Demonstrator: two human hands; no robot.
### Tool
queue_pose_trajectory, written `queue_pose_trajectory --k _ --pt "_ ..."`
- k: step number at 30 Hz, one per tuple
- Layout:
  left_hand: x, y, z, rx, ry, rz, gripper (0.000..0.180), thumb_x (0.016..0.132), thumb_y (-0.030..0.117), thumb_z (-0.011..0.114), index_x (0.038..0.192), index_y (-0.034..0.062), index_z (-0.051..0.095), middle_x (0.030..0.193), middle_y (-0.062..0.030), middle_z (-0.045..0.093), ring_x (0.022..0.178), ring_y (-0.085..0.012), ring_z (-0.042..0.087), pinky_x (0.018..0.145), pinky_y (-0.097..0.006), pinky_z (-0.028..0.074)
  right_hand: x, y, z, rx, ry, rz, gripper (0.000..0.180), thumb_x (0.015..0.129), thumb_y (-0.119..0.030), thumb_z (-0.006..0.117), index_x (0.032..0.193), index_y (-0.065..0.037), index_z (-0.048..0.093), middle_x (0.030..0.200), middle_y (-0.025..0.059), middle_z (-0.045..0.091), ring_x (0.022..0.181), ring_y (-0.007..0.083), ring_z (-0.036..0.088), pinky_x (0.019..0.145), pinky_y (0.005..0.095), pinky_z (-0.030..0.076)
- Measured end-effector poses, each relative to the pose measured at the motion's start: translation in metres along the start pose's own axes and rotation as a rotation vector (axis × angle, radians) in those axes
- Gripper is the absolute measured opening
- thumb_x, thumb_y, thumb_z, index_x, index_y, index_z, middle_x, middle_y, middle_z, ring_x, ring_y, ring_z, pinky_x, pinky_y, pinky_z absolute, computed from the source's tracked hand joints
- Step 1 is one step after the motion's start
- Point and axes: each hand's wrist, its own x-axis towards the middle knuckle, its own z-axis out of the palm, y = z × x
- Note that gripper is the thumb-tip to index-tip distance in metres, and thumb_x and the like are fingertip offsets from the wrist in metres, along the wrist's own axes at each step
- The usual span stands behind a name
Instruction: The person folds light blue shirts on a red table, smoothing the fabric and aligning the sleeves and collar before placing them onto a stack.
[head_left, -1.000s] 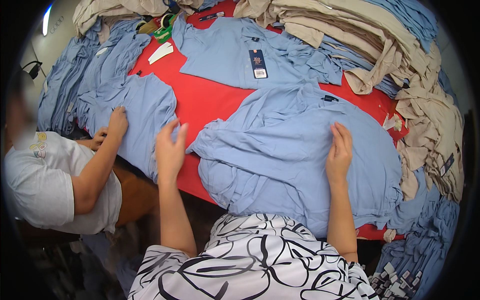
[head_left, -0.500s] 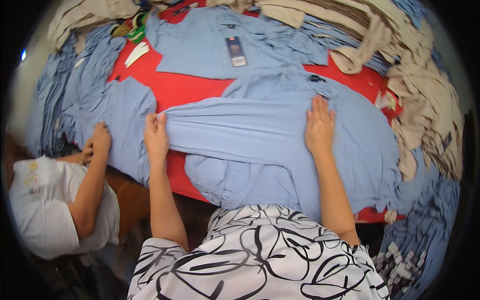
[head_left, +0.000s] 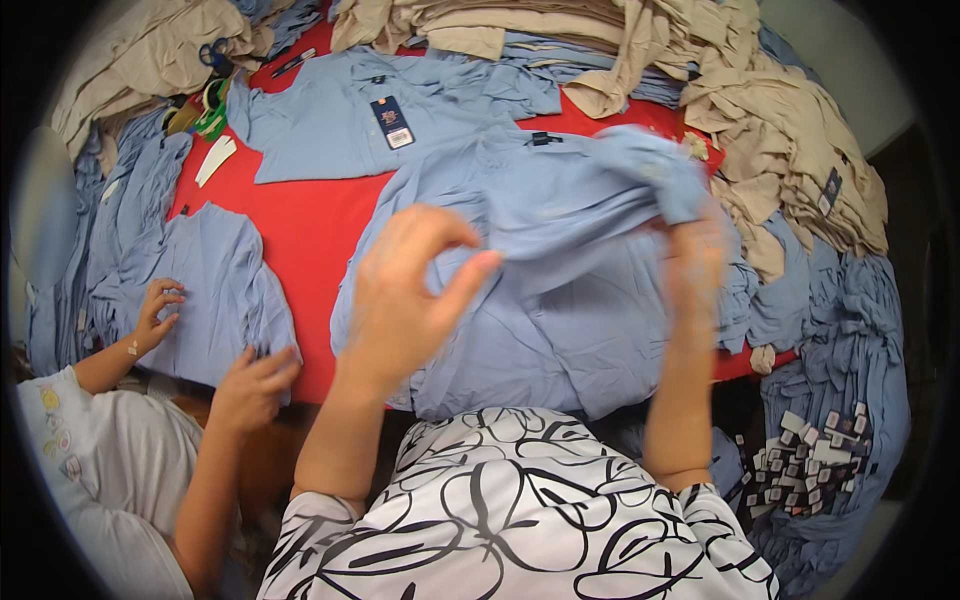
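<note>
A light blue shirt [head_left: 590, 320] lies before me, a bunched part of it lifted at the right and smeared by motion. My right hand [head_left: 695, 265] is at that raised cloth, blurred, its fingers closed on the fabric. My left hand [head_left: 405, 290] hovers over the shirt's left part. Its thumb and forefinger are apart, with no cloth visibly held between them. A dark label [head_left: 545, 139] shows at the shirt's collar. Beyond it, a second light blue shirt [head_left: 310, 115] lies spread out with a navy hang tag [head_left: 392, 122] on it.
At the left, a co-worker's hands [head_left: 255, 385] are over another blue shirt [head_left: 205, 290]. Beige garments [head_left: 800, 150] are heaped at the right. Loose tags [head_left: 805, 460] lie on blue garments at the lower right. Scissors [head_left: 213, 52] and green tape [head_left: 212, 120] are at the far left of the red table [head_left: 300, 230].
The stretched cloth has left my left hand, which has moved right and nearer. My right hand has gone from lying flat to lifting bunched cloth. The co-worker's hands have moved apart.
</note>
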Motion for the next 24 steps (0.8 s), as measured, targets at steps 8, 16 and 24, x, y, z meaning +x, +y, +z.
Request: queue_pose_trajectory --k 8,16,24 --pt "-0.094 -0.067 0.046 0.419 -0.161 -0.128 0.029 0.086 0.029 0.069 0.093 0.0049 0.055 0.07 -0.0104 0.052 0.065 -0.0289 0.052 0.062 -0.038 0.044 -0.055 -0.012 -0.117 -1.189 0.138 0.308 0.047 0.087 -0.035 0.067 0.119 -0.001 0.058 0.108 0.0166 0.061 0.09 0.0313 0.062 0.081 0.0407 0.049" --pt "-0.093 -0.086 -0.029 -0.537 0.34 -0.806 0.012 0.096 0.011 0.058 0.102 0.0071 0.05 0.069 0.0071 0.046 0.06 -0.0006 0.038 0.052 -0.02 0.029 -0.121 0.04 -0.118 -1.12 0.183 0.466 0.04 0.084 -0.036 0.071 0.098 0.0 0.057 0.069 0.0103 0.056 0.069 0.0308 0.059 0.065 0.0413 0.045" --pt "-0.106 -0.036 -0.059 -0.649 0.305 -0.595 0.063 0.087 0.002 0.063 0.143 0.0003 0.035 0.134 -0.0098 0.051 0.093 -0.009 0.058 0.087 -0.023 0.047 -0.096 0.026 -0.186 -0.183 0.339 0.393 0.012 0.085 -0.01 0.069 0.094 -0.008 0.061 0.077 -0.0085 0.05 0.063 0.0036 0.043 0.057 0.0185 0.033"
